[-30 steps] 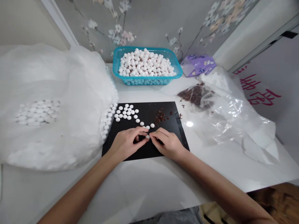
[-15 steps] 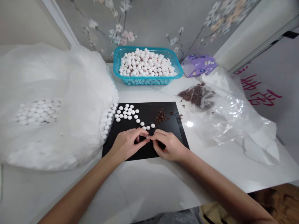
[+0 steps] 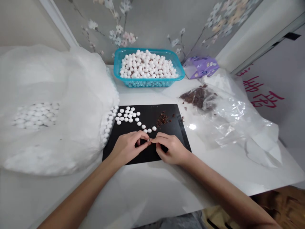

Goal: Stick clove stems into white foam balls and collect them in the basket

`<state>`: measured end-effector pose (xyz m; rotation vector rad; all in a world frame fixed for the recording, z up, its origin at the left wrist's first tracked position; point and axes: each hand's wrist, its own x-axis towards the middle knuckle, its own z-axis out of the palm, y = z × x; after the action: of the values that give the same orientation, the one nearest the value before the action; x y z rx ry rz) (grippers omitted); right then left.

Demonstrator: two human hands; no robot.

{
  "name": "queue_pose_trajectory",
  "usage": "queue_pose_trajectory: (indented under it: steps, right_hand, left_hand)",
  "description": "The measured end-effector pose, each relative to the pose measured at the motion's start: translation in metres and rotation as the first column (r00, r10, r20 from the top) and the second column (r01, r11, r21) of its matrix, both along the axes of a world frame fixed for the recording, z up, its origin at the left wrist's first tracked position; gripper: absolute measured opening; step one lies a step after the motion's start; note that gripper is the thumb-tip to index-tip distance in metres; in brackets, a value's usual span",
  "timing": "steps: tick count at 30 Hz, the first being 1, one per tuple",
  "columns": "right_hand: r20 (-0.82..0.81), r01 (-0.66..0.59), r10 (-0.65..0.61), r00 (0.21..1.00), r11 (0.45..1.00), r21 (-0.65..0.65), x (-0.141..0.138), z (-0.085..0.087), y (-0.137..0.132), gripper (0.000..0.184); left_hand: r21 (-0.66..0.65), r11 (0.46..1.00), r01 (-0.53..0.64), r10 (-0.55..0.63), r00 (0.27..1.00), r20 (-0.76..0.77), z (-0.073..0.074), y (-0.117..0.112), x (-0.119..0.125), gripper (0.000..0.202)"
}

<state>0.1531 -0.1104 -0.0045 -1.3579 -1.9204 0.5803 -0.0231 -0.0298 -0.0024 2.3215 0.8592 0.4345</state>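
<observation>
Over the black mat, my left hand pinches a small white ball between thumb and forefinger. My right hand meets it from the right, its fingertips closed at the ball's side; whatever they grip is too small to make out. Just beyond the fingers, white balls run in a loose line up to a cluster of several more white balls at the mat's back left. A small heap of brown, stem-like bits lies at the mat's back right.
A teal basket heaped with white balls stands against the wall. On the left bulges a big translucent bag of white balls. A clear plastic bag with brown bits spreads rightward, near a purple packet.
The whole view has shifted slightly, so everything sits a little further left. Both hands keep their pinch at the white ball, with only tiny finger movement.
</observation>
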Motion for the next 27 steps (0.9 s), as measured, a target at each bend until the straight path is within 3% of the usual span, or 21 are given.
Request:
queue_pose_trajectory:
  steps: [2, 4, 6, 8, 15, 21, 27]
  right_hand:
    - [-0.122, 0.067, -0.071, 0.990, 0.997, -0.036, 0.005, -0.001, 0.004, 0.022]
    - [-0.201, 0.251, -0.257, 0.945, 0.966, -0.054, 0.013, -0.004, 0.007, 0.019]
    - [-0.186, 0.456, -0.453, 0.872, 0.890, -0.029, 0.021, -0.008, 0.011, 0.016]
    - [-0.110, 0.536, -0.532, 0.840, 0.844, 0.009, 0.028, -0.011, 0.013, 0.015]
    - [0.174, 0.423, -0.427, 0.887, 0.904, 0.062, 0.025, -0.011, 0.013, 0.024]
    - [0.184, 0.447, -0.451, 0.874, 0.892, 0.061, 0.025, -0.015, 0.013, 0.017]
    - [0.200, 0.454, -0.457, 0.867, 0.889, 0.065, 0.024, -0.013, 0.013, 0.014]
  left_hand:
    - [0.016, 1.000, -0.002, 0.002, 1.000, 0.017, 0.000, 0.000, 0.000, 0.010]
    - [0.023, 1.000, -0.013, 0.012, 1.000, 0.025, 0.001, -0.001, 0.001, 0.011]
    - [0.044, 0.998, -0.035, 0.034, 0.999, 0.030, 0.001, -0.001, 0.001, 0.010]
    - [0.084, 0.995, -0.057, 0.054, 0.998, 0.035, 0.001, -0.002, 0.001, 0.009]
    - [0.197, 0.975, -0.098, 0.085, 0.994, 0.071, -0.001, -0.001, 0.000, 0.012]
    - [0.203, 0.968, -0.148, 0.125, 0.984, 0.125, 0.001, 0.001, 0.000, 0.018]
    - [0.323, 0.930, -0.176, 0.200, 0.979, -0.040, -0.003, 0.004, 0.002, 0.028]
